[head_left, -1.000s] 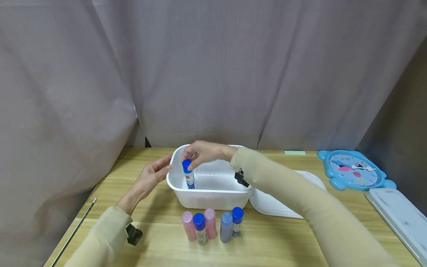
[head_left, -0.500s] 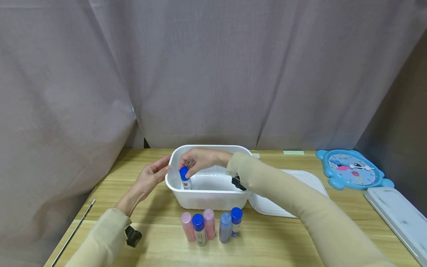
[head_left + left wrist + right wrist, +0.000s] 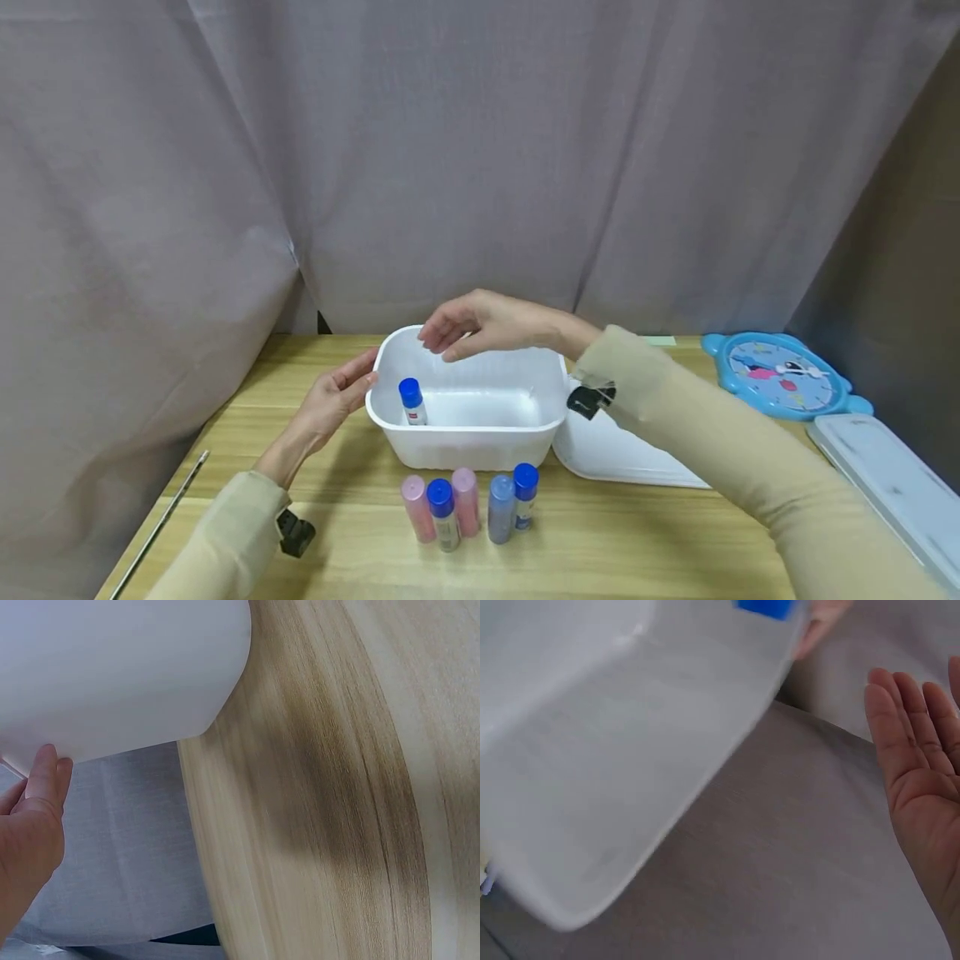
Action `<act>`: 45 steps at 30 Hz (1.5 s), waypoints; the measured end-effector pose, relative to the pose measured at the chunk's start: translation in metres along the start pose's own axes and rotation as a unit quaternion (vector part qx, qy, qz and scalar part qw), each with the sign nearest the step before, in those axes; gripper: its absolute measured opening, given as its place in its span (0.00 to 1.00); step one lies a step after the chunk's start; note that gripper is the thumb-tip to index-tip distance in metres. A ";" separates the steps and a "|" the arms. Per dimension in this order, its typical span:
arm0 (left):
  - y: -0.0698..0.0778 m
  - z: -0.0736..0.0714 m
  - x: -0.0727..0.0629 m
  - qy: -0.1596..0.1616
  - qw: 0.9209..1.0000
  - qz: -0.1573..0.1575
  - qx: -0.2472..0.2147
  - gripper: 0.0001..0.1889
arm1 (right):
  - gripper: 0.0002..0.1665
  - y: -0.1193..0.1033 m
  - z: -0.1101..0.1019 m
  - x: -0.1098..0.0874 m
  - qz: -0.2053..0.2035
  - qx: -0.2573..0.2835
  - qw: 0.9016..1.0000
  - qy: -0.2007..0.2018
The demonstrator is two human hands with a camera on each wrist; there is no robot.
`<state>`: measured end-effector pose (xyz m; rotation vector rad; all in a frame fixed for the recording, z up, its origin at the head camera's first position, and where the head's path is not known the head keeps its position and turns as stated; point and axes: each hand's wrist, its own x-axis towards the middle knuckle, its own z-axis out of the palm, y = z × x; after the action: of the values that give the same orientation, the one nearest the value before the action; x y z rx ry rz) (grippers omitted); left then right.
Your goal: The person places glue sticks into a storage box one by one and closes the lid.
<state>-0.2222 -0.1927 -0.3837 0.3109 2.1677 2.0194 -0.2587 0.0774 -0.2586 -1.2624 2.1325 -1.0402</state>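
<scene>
A white plastic bin stands on the wooden table. Inside it, near the left end, a blue-capped glue stick stands upright. My left hand rests against the bin's left end, its fairly straight fingers touching the outer wall. Above the bin's back left part is my right hand, holding nothing, with fingers loosely extended; the right wrist view shows its bare palm. In front of the bin stand several more glue sticks: pink ones, blue-capped ones and a pale blue one.
A white lid lies right of the bin, partly under the right sleeve. Further right are a blue toy clock and a long white case. A thin metal rod lies along the table's left side. Grey cloth hangs behind.
My right hand lowered the blue-capped glue stick into the bin, let go of it, then rose up and to the right. The left hand has stayed at the bin's left end.
</scene>
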 end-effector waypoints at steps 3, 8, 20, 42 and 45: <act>0.002 0.000 -0.001 0.004 1.000 -0.003 0.004 0.29 | 0.19 -0.007 0.003 -0.039 -0.013 0.025 0.999 0.026; 0.005 -0.002 -0.002 0.008 1.000 -0.004 0.006 0.29 | 0.20 0.012 0.035 -0.098 -0.035 0.065 0.996 0.045; 0.007 -0.006 -0.005 0.012 1.000 -0.009 -0.005 0.28 | 0.22 0.049 0.092 -0.121 -0.071 0.067 0.994 0.048; 0.008 -0.007 -0.004 0.017 1.000 -0.011 -0.003 0.28 | 0.16 -0.022 -0.020 -0.108 -0.004 0.042 0.987 0.156; 0.007 -0.006 -0.004 0.017 1.000 -0.012 -0.006 0.28 | 0.18 -0.025 -0.030 -0.081 0.019 0.058 0.980 0.191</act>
<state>-0.2201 -0.1992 -0.3762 0.2505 2.1669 2.0390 -0.2272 0.1522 -0.2199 -1.0254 2.3185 -1.4649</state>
